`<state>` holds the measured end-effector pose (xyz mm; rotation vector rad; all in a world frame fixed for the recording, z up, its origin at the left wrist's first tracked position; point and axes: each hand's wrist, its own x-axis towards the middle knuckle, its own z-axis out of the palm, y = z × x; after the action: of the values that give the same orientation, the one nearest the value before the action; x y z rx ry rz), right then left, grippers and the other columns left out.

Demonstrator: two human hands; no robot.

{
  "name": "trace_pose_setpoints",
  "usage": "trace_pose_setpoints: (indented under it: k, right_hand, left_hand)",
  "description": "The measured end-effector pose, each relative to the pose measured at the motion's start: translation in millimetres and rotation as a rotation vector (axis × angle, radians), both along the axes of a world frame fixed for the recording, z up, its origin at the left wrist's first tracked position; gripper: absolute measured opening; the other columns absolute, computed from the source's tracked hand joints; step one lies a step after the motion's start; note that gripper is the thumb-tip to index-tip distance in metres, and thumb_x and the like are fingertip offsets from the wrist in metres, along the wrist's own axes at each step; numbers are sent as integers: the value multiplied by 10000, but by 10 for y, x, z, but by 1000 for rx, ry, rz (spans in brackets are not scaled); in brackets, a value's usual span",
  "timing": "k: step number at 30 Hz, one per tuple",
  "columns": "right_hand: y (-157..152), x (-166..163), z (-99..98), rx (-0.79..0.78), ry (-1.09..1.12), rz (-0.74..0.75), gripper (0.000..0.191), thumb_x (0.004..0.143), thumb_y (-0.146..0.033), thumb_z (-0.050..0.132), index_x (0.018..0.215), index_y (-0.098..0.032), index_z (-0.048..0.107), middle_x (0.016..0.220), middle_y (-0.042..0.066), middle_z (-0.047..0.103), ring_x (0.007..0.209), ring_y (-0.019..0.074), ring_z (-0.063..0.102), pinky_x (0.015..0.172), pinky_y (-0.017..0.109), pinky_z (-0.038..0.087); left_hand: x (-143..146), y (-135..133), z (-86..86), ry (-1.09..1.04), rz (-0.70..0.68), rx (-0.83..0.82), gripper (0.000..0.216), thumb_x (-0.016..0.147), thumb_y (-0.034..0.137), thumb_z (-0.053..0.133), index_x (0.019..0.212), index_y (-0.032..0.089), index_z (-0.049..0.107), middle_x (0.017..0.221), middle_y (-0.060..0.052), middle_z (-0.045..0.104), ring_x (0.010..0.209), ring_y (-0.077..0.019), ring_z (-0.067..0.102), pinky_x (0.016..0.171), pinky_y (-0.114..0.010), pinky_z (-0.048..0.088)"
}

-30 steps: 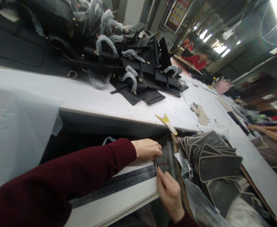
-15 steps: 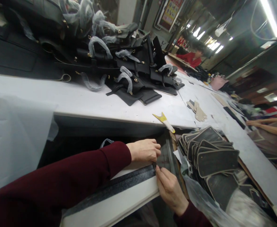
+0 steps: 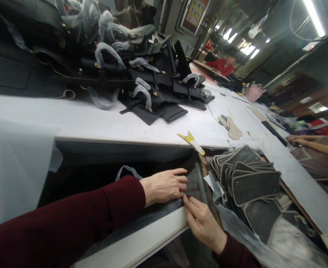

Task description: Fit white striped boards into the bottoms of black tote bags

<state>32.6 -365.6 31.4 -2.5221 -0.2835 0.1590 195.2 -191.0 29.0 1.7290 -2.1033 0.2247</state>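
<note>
My left hand (image 3: 165,185) lies on the end of a dark grey strip (image 3: 153,214) that runs along a white board (image 3: 141,242) in front of me. Its fingers are stretched forward and rest flat on the strip's end. My right hand (image 3: 201,221) comes up from below, its fingertips pinched together at the strip's corner, just under the left fingertips. What the pinch holds is too small to make out. Both sleeves are dark red.
A stack of dark flat oblong panels (image 3: 250,182) sits in a tray at the right. A yellow-handled scraper (image 3: 192,141) lies on the white table (image 3: 97,119). Black bags with wrapped handles (image 3: 141,82) pile up behind. Another person in red (image 3: 222,65) is far back.
My left hand has slid down and flattened onto the strip's end. My right hand has shifted slightly right and lower. The camera has tipped, so the table's things sit higher.
</note>
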Motion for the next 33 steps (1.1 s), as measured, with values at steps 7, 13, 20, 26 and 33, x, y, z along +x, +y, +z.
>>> trace_pose_setpoints:
  k: [7,13,20,26,33]
  right_hand:
    - [-203,335,-107,608,443,-412,377,803,-499,699,719,-177,522,591,-35,489,500,100,468,467,231,372]
    - [-253,539,-184,800,728,-349,510,700,-482,817,793,-209,397,638,-93,442,481,58,430,440,195,422]
    - [-342,717,-123,718,931,-268,564,732,-418,814,1128,-199,477,754,-58,512,593,101,519,515,236,498]
    - [-322,782,-66,553,958,-124,621,829,-444,709,1355,-187,501,899,12,606,766,144,564,618,239,475]
    - [-289,708,-6,400,924,-254,774,791,-583,678,1450,-224,485,1317,126,624,1027,314,669,862,434,575]
  left_hand:
    - [-18,41,18,58,47,67,40,858,197,637,870,223,665,956,-19,647,1042,-209,527,1201,-443,186]
    - [-24,46,30,180,86,119,62,825,172,645,834,226,674,953,-5,668,1132,-228,503,1207,-473,154]
    - [41,805,379,549,483,118,433,901,116,469,1288,277,579,1269,-31,610,1177,-202,537,1099,-420,370]
    - [-632,2216,10,1209,1284,-60,494,885,511,580,1356,371,531,1411,15,549,1311,-279,494,1151,-432,368]
    - [-1692,2172,-312,2023,1438,-717,582,846,523,659,1364,274,565,1471,-43,511,1415,-282,382,1206,-436,258]
